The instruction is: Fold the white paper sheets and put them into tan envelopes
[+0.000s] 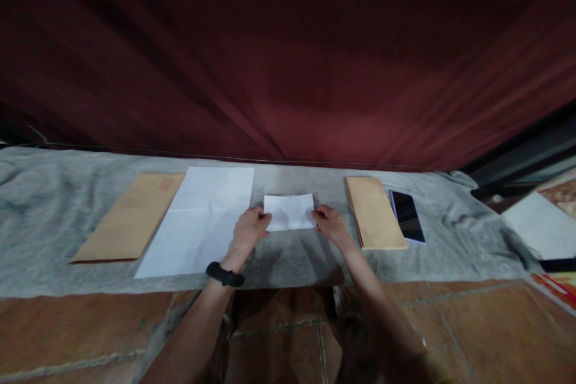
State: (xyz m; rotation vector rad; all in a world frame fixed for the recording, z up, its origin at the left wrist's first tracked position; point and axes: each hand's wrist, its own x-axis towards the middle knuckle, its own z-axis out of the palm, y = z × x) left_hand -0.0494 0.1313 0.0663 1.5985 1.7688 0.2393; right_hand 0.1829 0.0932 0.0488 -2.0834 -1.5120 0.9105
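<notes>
Between my two hands is a small folded sheet of white paper (289, 212), lifted slightly off or resting on the grey cloth; I cannot tell which. My left hand (252, 228), with a black band on the wrist, pinches its left edge. On the opposite edge, my right hand (330, 222) grips the paper between thumb and fingers. Larger white sheets with crease lines (207, 210) lie flat just left of my left hand. To the right of my right hand sits a stack of brown envelopes (375, 213).
More brown envelopes (130, 216) lie at the left, partly beside the white sheets. A phone (407, 216) rests against the right-hand envelopes. The grey cloth (468, 240) covers the surface. A dark red curtain (288, 72) hangs behind, and tiled floor (274, 348) shows in front.
</notes>
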